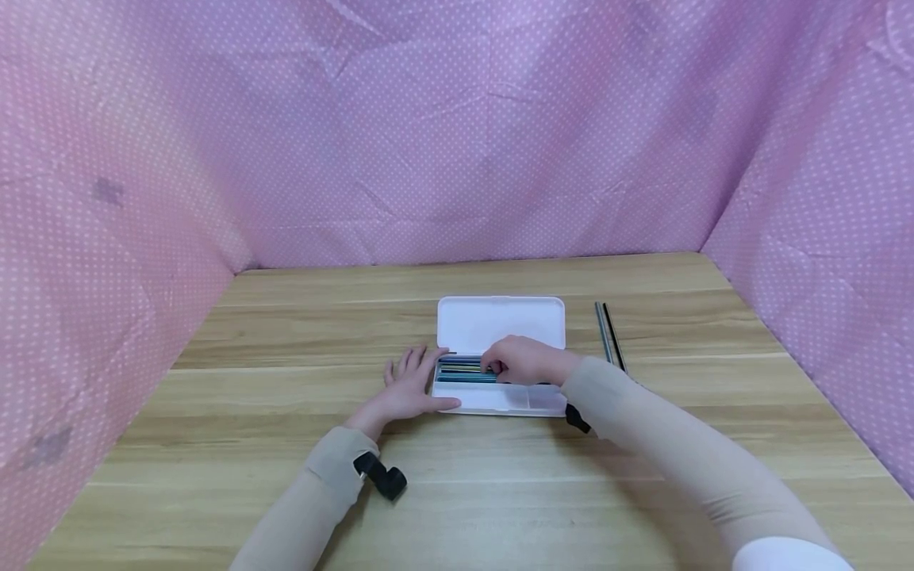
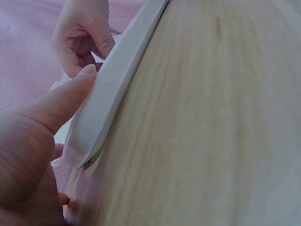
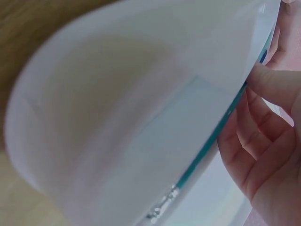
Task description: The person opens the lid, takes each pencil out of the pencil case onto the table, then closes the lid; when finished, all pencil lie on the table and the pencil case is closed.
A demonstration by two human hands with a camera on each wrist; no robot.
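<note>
A white pencil case [image 1: 500,400] lies open on the table, its lid [image 1: 500,321] laid back. Inside, several coloured pencils [image 1: 457,379], blue, yellowish and teal, lie side by side. My right hand [image 1: 524,361] reaches over them with curled fingers. In the right wrist view, its thumb and fingers pinch a teal pencil [image 3: 204,148] with a silvery mark near one end. My left hand [image 1: 407,390] is spread at the case's left end. Its thumb [image 2: 70,96] lies straight against the front rim, and its other fingers reach along the left side.
Two more pencils, one grey-teal [image 1: 603,333] and one black [image 1: 614,337], lie on the wooden table [image 1: 321,317] right of the case, partly hidden by my right forearm. Pink dotted cloth [image 1: 485,159] hangs behind and on both sides.
</note>
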